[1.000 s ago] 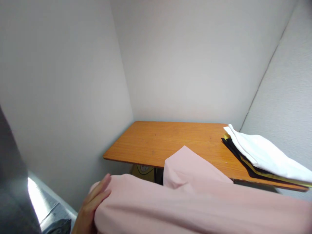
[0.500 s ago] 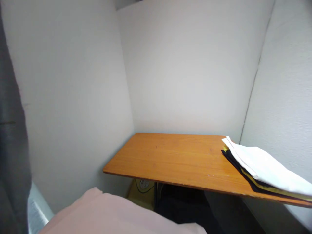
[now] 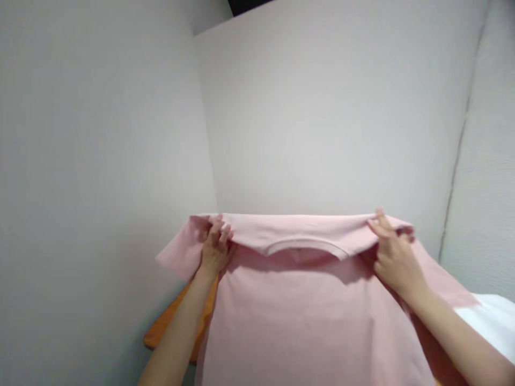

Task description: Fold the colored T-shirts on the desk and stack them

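Observation:
A pink T-shirt [image 3: 298, 321] is stretched out between my two hands in the head view. Its upper edge is folded over toward me, with the curved neckline showing in the middle. My left hand [image 3: 216, 245] is closed on the shirt near its left shoulder, and the left sleeve spreads out beyond it. Near the other shoulder my right hand [image 3: 392, 252] pinches the fabric, its thumb on the near side. The right sleeve hangs out to the right. The lower part of the shirt runs out of the picture at the bottom.
Behind the shirt stands a wooden table [image 3: 161, 324], mostly hidden, its left corner showing. White folded cloth [image 3: 497, 321] lies at the right. A pale wall [image 3: 322, 118] rises behind, and another wall [image 3: 100, 161] is close on the left.
The pink shirt has come up from the bottom edge and is now spread open in front of the table. Both hands have come into view, holding it. The view has tilted up slightly.

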The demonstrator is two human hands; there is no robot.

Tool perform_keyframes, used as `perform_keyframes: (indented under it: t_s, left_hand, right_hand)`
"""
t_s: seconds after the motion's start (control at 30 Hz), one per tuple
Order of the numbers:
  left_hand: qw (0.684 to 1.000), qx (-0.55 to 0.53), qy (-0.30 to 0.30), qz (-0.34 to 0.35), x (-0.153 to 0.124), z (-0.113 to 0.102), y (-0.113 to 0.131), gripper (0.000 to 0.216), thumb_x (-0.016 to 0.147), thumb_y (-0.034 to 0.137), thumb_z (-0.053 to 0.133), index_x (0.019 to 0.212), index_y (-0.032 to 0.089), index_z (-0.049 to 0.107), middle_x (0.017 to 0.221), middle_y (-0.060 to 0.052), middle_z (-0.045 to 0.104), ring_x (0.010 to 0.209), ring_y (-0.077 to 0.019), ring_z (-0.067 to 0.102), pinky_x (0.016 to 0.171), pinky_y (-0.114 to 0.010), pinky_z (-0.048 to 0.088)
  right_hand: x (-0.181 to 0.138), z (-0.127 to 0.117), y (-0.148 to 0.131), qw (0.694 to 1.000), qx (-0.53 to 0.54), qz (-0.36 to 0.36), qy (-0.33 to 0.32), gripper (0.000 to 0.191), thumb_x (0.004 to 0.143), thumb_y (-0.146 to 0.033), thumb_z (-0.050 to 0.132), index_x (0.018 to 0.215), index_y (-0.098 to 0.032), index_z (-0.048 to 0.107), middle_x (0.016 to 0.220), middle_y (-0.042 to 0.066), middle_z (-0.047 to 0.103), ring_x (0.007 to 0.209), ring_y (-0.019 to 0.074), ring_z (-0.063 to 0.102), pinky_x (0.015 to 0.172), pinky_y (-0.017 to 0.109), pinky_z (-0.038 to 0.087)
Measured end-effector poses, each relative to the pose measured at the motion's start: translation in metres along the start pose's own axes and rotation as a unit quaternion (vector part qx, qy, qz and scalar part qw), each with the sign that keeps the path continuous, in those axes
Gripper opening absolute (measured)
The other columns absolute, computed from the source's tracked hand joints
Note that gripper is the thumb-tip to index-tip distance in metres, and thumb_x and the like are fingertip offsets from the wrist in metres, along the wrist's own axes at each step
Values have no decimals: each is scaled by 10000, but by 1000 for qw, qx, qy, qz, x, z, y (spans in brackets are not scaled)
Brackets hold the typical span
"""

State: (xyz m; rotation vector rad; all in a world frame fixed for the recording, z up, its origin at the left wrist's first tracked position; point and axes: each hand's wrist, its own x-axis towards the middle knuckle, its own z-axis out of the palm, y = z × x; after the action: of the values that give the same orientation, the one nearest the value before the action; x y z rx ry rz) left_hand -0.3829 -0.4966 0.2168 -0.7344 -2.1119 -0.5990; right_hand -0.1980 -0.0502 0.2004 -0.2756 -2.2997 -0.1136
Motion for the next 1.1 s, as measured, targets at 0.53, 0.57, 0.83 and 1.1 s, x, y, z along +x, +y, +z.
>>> perform_keyframes:
  t_s: [0.53,0.57,0.83,1.1]
  left_hand:
    - [867,115,-463,-143,-53,198,-75,752,922,653,109,1526,223,234,1598,-126,114,1473,-314,123,1145,-562,143]
    - [865,115,-465,-149,-49,202,-78,760,914,669,106,1528,238,225,1599,-121,101,1474,-314,114,1141,-571,145]
    - [871,133,-441,-171,-32,229,-83,776,882,727,148,1531,305,182,1606,-104,59,1477,-335,69,1113,-650,105]
    - [884,154,-410,-161,-34,225,-77,648,949,595,124,1519,311,239,1602,-80,151,1471,-315,143,1121,-612,158]
  right_hand:
    - [-44,230,49,929,-74,157,-327,732,887,-691,240,1503,-307,341,1577,53,206,1426,376,167,1129,556,171]
    - [-38,233,56,926,-65,162,-334,736,878,-709,240,1500,-329,338,1581,36,192,1428,374,158,1129,556,169]
    - [-16,253,74,934,-67,168,-308,712,859,-750,228,1478,-416,337,1581,-15,189,1430,382,135,1109,607,129]
    - [-17,255,79,948,-80,120,-285,665,901,-696,241,1468,-380,385,1552,22,280,1409,395,192,1095,607,160]
